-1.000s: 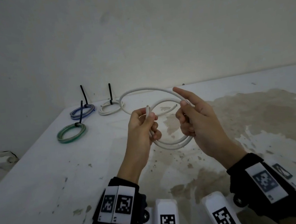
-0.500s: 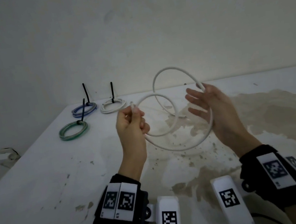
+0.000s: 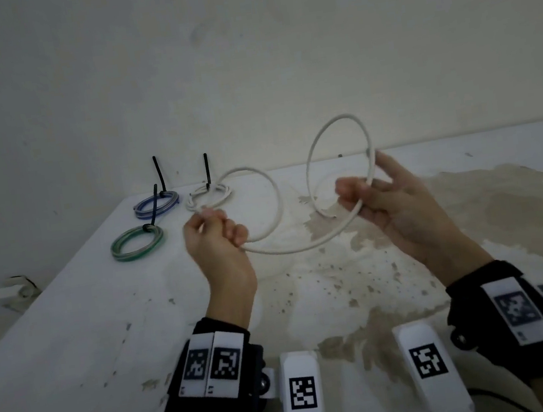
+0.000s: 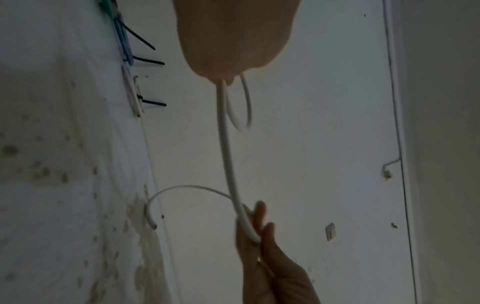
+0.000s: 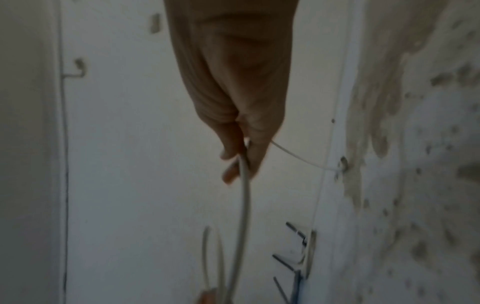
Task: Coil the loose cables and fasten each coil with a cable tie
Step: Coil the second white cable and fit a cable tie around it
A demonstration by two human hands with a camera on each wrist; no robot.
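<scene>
A loose white cable hangs in the air between my two hands, above the white table. My left hand grips one end of it in curled fingers, and a loop rises beside that hand. My right hand pinches the cable between thumb and fingers, with a second, upright loop above it. In the left wrist view the cable runs from my left hand down to my right hand. The right wrist view shows the cable leaving my pinching right hand.
Three tied coils lie at the table's far left: a blue one, a green one and a white one, each with a black cable tie standing up. The table is stained brown on its right half. A wall stands right behind.
My hands have moved apart. The overlapped loops have spread into two separate loops joined by a long arc. My right hand has shifted right and now pinches the cable.
</scene>
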